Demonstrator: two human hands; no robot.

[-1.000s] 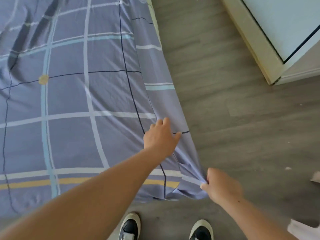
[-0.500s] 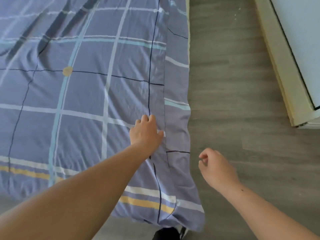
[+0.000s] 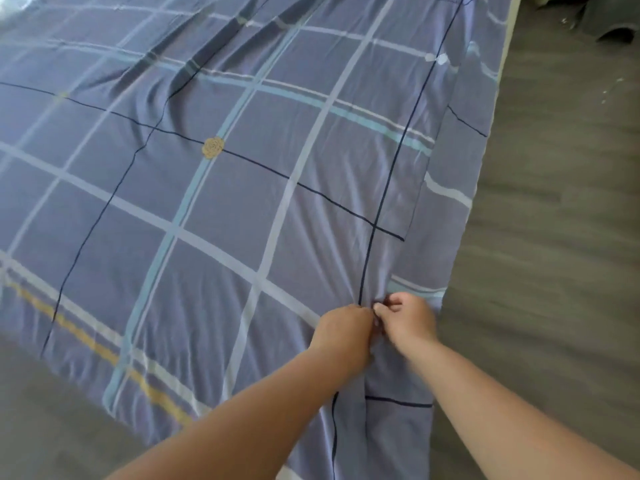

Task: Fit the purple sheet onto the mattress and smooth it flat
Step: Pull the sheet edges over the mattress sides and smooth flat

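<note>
The purple checked sheet (image 3: 242,188) covers the mattress, with white, light-blue and dark lines and a yellow stripe near the front edge. Long wrinkles run across its far left part. The mattress itself is hidden under it, apart from a pale strip (image 3: 506,46) along the right edge. My left hand (image 3: 341,329) and my right hand (image 3: 408,318) sit side by side near the sheet's right edge. Both pinch a small bunch of fabric where a dark line ends. Creases fan out from that pinch.
Grey wood-look floor (image 3: 554,237) runs along the right of the bed and also shows at the front left (image 3: 41,420). A dark grey object (image 3: 609,19) lies on the floor at the top right. The sheet's side hangs down to the floor on the right.
My right hand moved from beside the bed onto the sheet and now pinches it. My left hand went from lying flat to pinching the fabric. The view swung toward the bed.
</note>
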